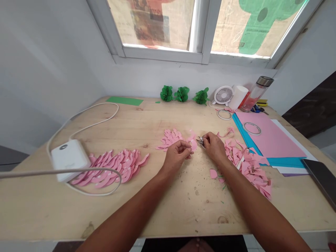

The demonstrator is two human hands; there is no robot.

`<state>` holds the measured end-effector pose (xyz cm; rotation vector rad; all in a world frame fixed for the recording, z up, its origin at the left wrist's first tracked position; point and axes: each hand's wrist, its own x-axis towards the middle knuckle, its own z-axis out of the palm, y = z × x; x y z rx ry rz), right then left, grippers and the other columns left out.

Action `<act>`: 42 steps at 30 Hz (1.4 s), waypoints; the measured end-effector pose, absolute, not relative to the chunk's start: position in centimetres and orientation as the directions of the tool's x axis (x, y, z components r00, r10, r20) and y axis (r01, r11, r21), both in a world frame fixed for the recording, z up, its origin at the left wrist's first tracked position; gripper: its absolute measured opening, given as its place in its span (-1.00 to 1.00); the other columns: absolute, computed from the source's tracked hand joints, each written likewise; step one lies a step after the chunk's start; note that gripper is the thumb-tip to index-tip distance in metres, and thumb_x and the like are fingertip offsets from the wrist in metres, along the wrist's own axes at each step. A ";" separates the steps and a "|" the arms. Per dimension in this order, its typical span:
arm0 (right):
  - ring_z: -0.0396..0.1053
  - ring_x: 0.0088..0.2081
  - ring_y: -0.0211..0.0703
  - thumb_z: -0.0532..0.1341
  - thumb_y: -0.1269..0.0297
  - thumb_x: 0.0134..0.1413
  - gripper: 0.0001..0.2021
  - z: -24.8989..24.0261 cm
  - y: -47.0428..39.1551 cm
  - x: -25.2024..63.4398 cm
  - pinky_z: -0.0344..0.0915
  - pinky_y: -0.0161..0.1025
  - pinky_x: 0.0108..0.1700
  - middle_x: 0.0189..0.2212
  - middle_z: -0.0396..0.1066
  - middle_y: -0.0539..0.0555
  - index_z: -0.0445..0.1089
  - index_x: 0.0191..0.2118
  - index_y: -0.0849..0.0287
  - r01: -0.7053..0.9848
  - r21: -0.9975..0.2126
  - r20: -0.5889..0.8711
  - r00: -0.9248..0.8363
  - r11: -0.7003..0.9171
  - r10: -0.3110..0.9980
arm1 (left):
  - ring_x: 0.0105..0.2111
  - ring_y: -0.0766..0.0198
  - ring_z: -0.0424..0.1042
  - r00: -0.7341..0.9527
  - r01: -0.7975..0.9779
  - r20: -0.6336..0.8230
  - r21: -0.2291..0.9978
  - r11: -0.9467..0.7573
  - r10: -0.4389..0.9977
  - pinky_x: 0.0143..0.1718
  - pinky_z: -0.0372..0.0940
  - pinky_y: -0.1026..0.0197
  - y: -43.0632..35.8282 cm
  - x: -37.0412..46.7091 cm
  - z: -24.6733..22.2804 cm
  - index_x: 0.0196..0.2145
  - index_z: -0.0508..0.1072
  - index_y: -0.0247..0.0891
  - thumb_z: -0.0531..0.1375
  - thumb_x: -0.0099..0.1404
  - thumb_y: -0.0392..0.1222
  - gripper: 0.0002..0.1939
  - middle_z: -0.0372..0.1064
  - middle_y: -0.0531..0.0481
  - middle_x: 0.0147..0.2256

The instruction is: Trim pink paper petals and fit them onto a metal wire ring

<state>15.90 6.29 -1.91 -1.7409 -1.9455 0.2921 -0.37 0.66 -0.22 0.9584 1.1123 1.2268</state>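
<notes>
Near the middle of the table, my left hand pinches a small piece of pink paper between thumb and fingers. Close on its right, my right hand is closed around small scissors, whose blades point left toward the pink paper. Just behind my left hand lies a small pile of cut pink paper pieces. A bigger heap of curved pink strips spreads out to the left. Pink paper scraps are piled beside my right forearm.
A white power bank with a looping cable stands at left. Green paper balls line the wall by a small fan and a glass bottle. Coloured sheets, a tape roll and a phone lie at right.
</notes>
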 end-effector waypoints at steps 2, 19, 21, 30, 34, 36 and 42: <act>0.30 -0.36 -0.17 0.04 0.33 0.04 -0.88 -2.0 6.4 16.0 0.06 -0.29 -0.37 -0.42 0.41 0.05 0.30 -0.42 0.16 0.851 -0.500 0.239 -0.044 0.161 0.970 | -0.62 0.42 0.33 0.000 -0.217 -0.119 0.969 0.116 0.993 -0.51 0.22 0.33 0.7 -0.4 -0.2 -0.47 0.36 -0.30 0.23 -0.04 -0.26 -0.87 0.35 0.08 -0.57; 0.29 -0.36 -0.16 0.04 0.34 0.00 -0.88 -1.6 6.1 16.3 0.10 -0.26 -0.31 -0.43 0.39 0.04 0.30 -0.44 0.16 0.812 -0.553 0.311 -0.004 0.184 0.950 | -0.61 0.41 0.32 0.015 -0.208 -0.126 0.970 0.127 0.992 -0.52 0.22 0.33 0.8 -0.5 -0.3 -0.42 0.35 -0.30 0.24 -0.03 -0.22 -0.81 0.37 0.04 -0.54; 0.28 -0.35 -0.16 0.05 0.34 0.00 -0.88 -1.6 6.1 16.3 0.11 -0.25 -0.30 -0.42 0.39 0.04 0.31 -0.43 0.15 0.826 -0.532 0.293 -0.024 0.184 0.956 | -0.61 0.41 0.32 0.014 -0.205 -0.130 0.970 0.130 0.991 -0.52 0.23 0.32 0.8 -0.5 -0.3 -0.42 0.36 -0.30 0.24 -0.04 -0.22 -0.81 0.37 0.04 -0.55; 0.26 -0.29 -0.08 0.09 0.32 0.03 -0.88 -1.7 6.1 16.0 0.09 -0.15 -0.16 -0.44 0.37 0.09 0.34 -0.43 0.16 0.916 -0.330 0.317 -0.121 0.229 0.941 | -0.62 0.42 0.31 0.006 -0.212 -0.133 0.968 0.131 0.991 -0.52 0.22 0.33 0.7 -0.5 -0.1 -0.44 0.37 -0.30 0.24 -0.05 -0.23 -0.83 0.37 0.04 -0.55; 0.26 -0.28 -0.07 0.10 0.30 0.04 -0.89 -1.7 6.1 16.0 0.08 -0.12 -0.12 -0.42 0.37 0.10 0.34 -0.42 0.16 0.934 -0.271 0.313 -0.144 0.234 0.939 | -0.61 0.41 0.32 0.006 -0.201 -0.130 0.971 0.129 0.991 -0.52 0.23 0.31 0.7 -0.5 -0.2 -0.43 0.37 -0.30 0.24 -0.04 -0.23 -0.83 0.37 0.04 -0.55; 0.26 -0.28 -0.07 0.11 0.31 0.04 -0.89 -1.8 6.2 16.0 0.08 -0.12 -0.11 -0.42 0.37 0.10 0.34 -0.42 0.16 0.938 -0.256 0.310 -0.149 0.234 0.939 | -0.60 0.41 0.32 0.007 -0.205 -0.133 0.970 0.131 0.991 -0.52 0.24 0.31 0.7 -0.5 -0.2 -0.43 0.37 -0.30 0.24 -0.04 -0.23 -0.83 0.37 0.04 -0.55; 0.26 -0.28 -0.08 0.07 0.36 0.05 -0.87 -1.9 6.4 15.9 0.07 -0.15 -0.13 -0.41 0.37 0.11 0.35 -0.42 0.17 0.932 -0.252 0.315 -0.176 0.261 0.933 | -0.56 0.38 0.35 0.000 -0.211 -0.149 0.967 0.145 0.989 -0.51 0.24 0.32 0.7 -0.4 -0.2 -0.44 0.36 -0.30 0.25 -0.05 -0.22 -0.82 0.36 0.03 -0.55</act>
